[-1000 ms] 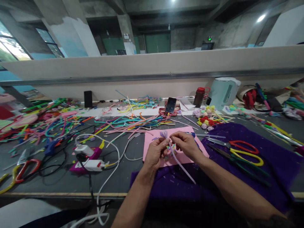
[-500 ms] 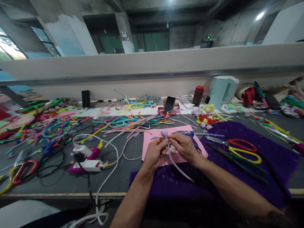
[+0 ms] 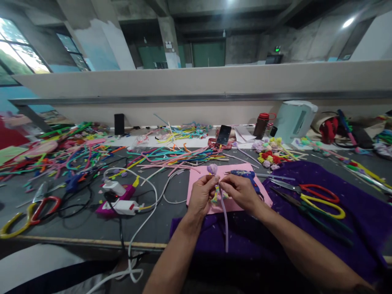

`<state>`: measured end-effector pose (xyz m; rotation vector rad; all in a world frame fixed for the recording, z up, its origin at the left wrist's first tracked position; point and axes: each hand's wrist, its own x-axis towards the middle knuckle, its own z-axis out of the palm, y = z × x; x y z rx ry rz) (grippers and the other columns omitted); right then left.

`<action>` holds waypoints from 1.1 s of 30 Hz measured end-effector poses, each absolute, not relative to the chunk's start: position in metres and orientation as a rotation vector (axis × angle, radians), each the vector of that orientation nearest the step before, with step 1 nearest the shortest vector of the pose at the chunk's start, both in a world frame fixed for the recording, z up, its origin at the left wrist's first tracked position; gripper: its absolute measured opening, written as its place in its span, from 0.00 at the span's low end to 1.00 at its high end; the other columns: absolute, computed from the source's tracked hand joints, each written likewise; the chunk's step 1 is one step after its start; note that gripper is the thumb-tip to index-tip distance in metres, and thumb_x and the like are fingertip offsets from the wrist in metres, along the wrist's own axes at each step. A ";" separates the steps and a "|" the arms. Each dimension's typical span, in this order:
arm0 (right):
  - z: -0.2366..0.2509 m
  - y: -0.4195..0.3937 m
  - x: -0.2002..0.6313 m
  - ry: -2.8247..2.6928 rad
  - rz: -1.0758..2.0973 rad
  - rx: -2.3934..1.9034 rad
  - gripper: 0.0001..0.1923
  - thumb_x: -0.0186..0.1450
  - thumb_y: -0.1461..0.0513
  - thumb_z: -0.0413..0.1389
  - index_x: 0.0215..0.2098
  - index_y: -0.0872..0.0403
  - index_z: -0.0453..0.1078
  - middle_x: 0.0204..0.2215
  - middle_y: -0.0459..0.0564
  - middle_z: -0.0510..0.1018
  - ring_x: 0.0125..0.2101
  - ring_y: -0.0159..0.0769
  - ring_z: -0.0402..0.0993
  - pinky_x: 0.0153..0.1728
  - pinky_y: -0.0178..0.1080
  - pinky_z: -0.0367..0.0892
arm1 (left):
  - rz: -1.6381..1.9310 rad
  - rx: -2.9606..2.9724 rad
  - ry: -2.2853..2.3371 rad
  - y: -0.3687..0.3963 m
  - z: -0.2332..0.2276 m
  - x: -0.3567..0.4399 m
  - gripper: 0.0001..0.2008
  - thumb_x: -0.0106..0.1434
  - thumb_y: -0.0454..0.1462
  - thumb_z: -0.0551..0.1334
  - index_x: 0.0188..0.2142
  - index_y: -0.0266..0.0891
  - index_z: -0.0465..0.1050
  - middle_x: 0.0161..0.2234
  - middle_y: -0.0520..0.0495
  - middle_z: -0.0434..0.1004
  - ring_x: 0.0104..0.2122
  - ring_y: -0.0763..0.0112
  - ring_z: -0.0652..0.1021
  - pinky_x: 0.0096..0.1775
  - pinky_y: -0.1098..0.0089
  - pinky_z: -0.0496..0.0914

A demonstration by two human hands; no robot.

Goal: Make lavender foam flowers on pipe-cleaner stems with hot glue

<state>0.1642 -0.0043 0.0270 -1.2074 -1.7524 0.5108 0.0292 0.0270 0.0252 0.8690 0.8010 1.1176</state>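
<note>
My left hand [image 3: 200, 195] and my right hand [image 3: 240, 192] meet over a pink sheet [image 3: 199, 185] and both pinch a lilac pipe cleaner [image 3: 225, 222]. Its top is coiled into a small purple bud [image 3: 212, 168] above my left thumb. The loose end hangs down toward me over the purple cloth [image 3: 352, 212]. A small yellow-green piece [image 3: 216, 194] shows between my hands. A blue glue gun [image 3: 248, 176] lies on the pink sheet just behind my right hand.
Scissors with red and yellow handles [image 3: 318, 196] lie on the purple cloth at right. White cables and a magenta power strip [image 3: 118, 200] sit at left. Heaps of coloured pipe cleaners [image 3: 61, 153] cover the far left. Finished flowers [image 3: 269, 151], a phone [image 3: 223, 134], a red-capped bottle [image 3: 261, 124] and a kettle [image 3: 295, 120] stand behind.
The free end of the lilac pipe cleaner has swung from pointing lower right to hanging straight down. Both hands stayed together over the pink sheet; the camera shifted slightly.
</note>
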 end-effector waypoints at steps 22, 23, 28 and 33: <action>0.016 -0.003 0.154 -1.633 0.869 -1.175 0.10 0.62 0.58 0.50 0.26 0.55 0.64 0.19 0.43 0.68 0.16 0.26 0.63 0.18 0.29 0.58 | 1.138 0.881 0.809 0.028 0.020 0.029 0.16 0.43 0.42 0.69 0.27 0.32 0.72 0.14 0.58 0.59 0.12 0.87 0.57 0.15 0.80 0.47; 0.015 -0.003 0.153 -1.634 0.865 -1.175 0.10 0.62 0.59 0.50 0.26 0.55 0.64 0.19 0.43 0.68 0.16 0.25 0.63 0.18 0.29 0.58 | 1.141 0.885 0.814 0.028 0.020 0.029 0.15 0.44 0.42 0.69 0.26 0.32 0.71 0.14 0.58 0.59 0.12 0.87 0.57 0.15 0.79 0.47; 0.013 -0.002 0.153 -1.657 0.803 -1.175 0.09 0.62 0.61 0.50 0.24 0.55 0.63 0.18 0.42 0.67 0.17 0.25 0.62 0.19 0.29 0.58 | 1.149 0.894 0.833 0.028 0.020 0.029 0.15 0.44 0.41 0.69 0.26 0.31 0.71 0.14 0.59 0.58 0.12 0.87 0.56 0.15 0.80 0.46; 0.013 -0.002 0.153 -1.669 0.795 -1.172 0.09 0.62 0.61 0.50 0.24 0.55 0.63 0.18 0.42 0.66 0.17 0.26 0.62 0.19 0.29 0.58 | 1.156 0.895 0.850 0.028 0.021 0.029 0.15 0.43 0.41 0.69 0.25 0.32 0.71 0.14 0.58 0.58 0.12 0.87 0.56 0.15 0.79 0.46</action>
